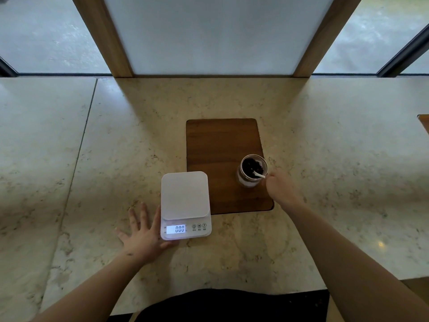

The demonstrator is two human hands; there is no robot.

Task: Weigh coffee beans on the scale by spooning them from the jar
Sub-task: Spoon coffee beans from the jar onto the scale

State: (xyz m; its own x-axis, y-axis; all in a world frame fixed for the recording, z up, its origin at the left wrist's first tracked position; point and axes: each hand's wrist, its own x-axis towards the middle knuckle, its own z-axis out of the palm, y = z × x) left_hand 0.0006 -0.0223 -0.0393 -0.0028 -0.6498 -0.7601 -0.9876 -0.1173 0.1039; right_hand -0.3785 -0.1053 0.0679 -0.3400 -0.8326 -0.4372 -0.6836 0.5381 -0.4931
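A white digital scale point(185, 201) sits on the stone counter, its lit display reading 0.00 and its platform bare. My left hand point(141, 238) lies flat on the counter with fingers spread, touching the scale's left front corner. An open glass jar point(251, 170) of dark coffee beans stands on the right part of a wooden board point(216, 145). A white spoon point(258, 175) sticks out of the jar toward the right. My right hand point(281, 188) is closed on the spoon's handle beside the jar.
The pale marble counter point(325, 159) stretches left and right, with a seam at the left. A wood-framed frosted panel point(213, 33) rises at the back edge. Another wooden piece point(424, 123) pokes in at the far right.
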